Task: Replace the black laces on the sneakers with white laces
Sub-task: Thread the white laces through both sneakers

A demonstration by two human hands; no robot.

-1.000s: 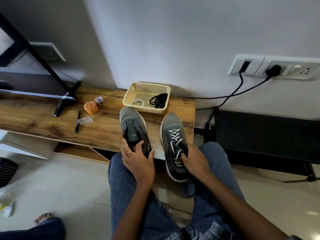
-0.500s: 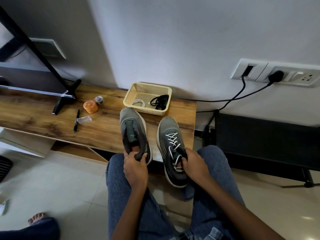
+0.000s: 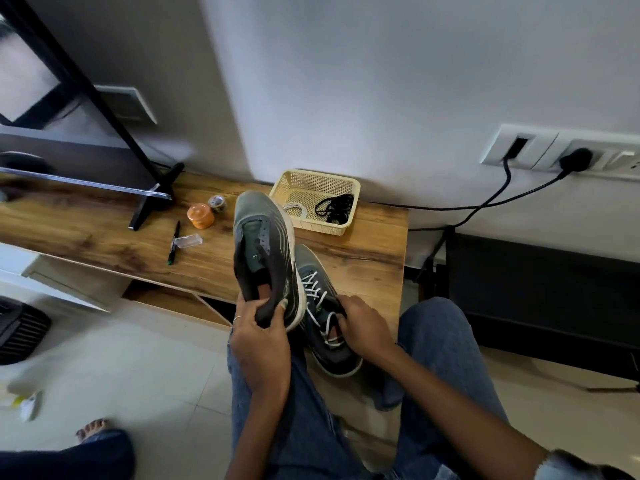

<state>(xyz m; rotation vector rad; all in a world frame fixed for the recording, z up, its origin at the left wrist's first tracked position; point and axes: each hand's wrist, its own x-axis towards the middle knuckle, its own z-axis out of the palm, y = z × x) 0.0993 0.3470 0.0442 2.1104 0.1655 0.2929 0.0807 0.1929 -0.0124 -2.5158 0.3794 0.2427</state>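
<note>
My left hand (image 3: 260,336) grips the heel of a grey sneaker without laces (image 3: 265,251) and holds it tilted up above the wooden table (image 3: 104,237). A second grey sneaker with white laces (image 3: 320,303) lies at the table's front edge, partly over my lap. My right hand (image 3: 363,325) holds that laced sneaker at its collar, fingers curled on the white lace there. A cream plastic basket (image 3: 349,188) behind the shoes contains a coiled white lace (image 3: 295,209) and black laces (image 3: 334,207).
An orange lidded pot (image 3: 200,215), a small tape roll (image 3: 217,202), a pen (image 3: 174,242) and a clear small case (image 3: 188,241) lie left of the shoes. A black stand foot (image 3: 152,199) rests on the table. Cables hang from wall sockets (image 3: 561,155) at right. Another person's foot (image 3: 93,427) is at lower left.
My left hand has lifted the unlaced sneaker off the table and tilted it toward the laced one. The right hand stays on the laced sneaker.
</note>
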